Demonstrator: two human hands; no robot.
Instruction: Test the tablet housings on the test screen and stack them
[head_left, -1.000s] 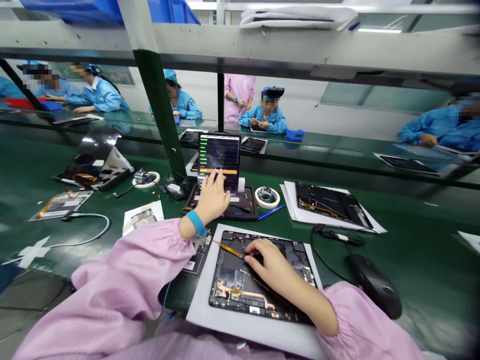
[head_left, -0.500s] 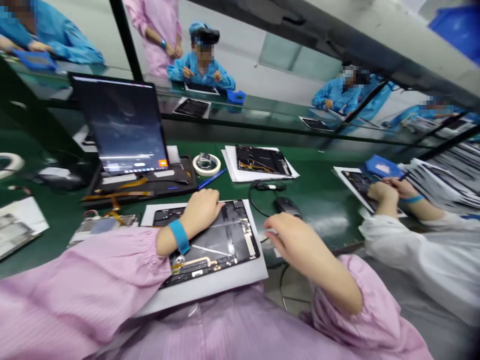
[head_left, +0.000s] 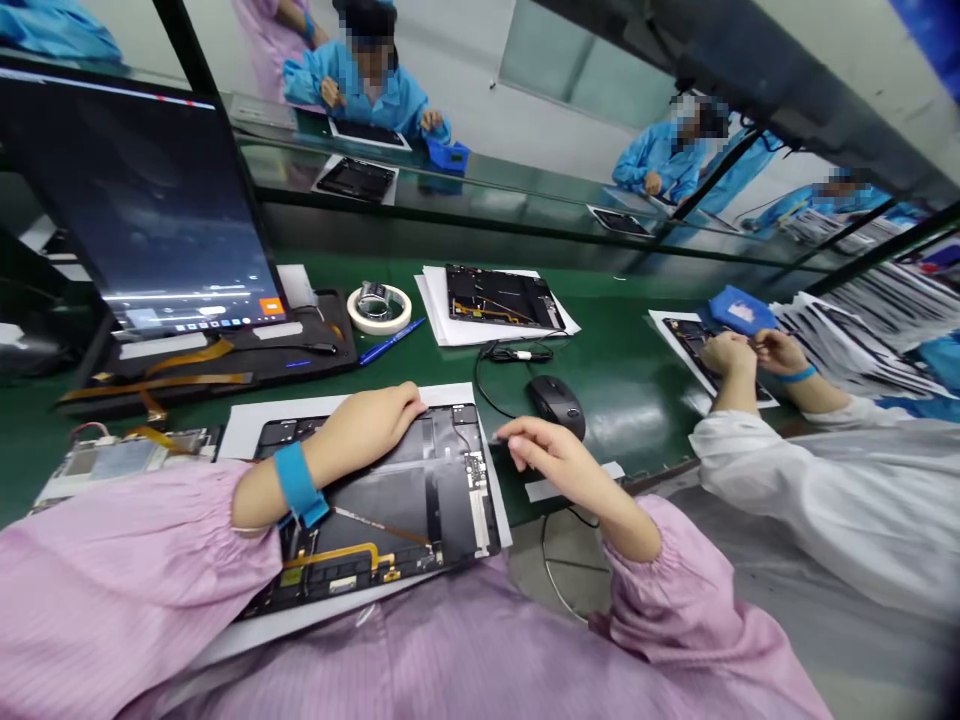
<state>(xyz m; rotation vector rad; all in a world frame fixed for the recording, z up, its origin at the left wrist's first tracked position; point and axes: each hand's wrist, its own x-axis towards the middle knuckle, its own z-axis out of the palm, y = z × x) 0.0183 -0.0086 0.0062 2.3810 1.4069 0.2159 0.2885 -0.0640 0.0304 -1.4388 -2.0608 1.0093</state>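
Note:
An opened tablet-like device (head_left: 397, 480), black inside with thin orange flex cables, lies on white paper (head_left: 247, 425) in front of me. Across its upper part reaches my left hand (head_left: 371, 420), closed, fingers curled downward; what they hold, if anything, is hidden. My right hand (head_left: 551, 450) is just off the device's right edge, fingers bent and thumb drawn in. A small dark tip shows at those fingertips, too small to name. Just beyond this hand sits a black computer mouse (head_left: 556, 402).
A lit screen (head_left: 165, 220) leans in a black shell at left, near a tape roll (head_left: 362, 322) and a blue pen (head_left: 391, 342). Another opened device (head_left: 506, 298) lies on papers behind. At right, a co-worker's hands (head_left: 739, 360) work over a device beside a blue tray (head_left: 742, 310).
The view has shifted, bringing the screen and device nearer. My right hand has moved closer to the device's right edge, and a dark tip now shows at its fingers. My left hand stays over the device.

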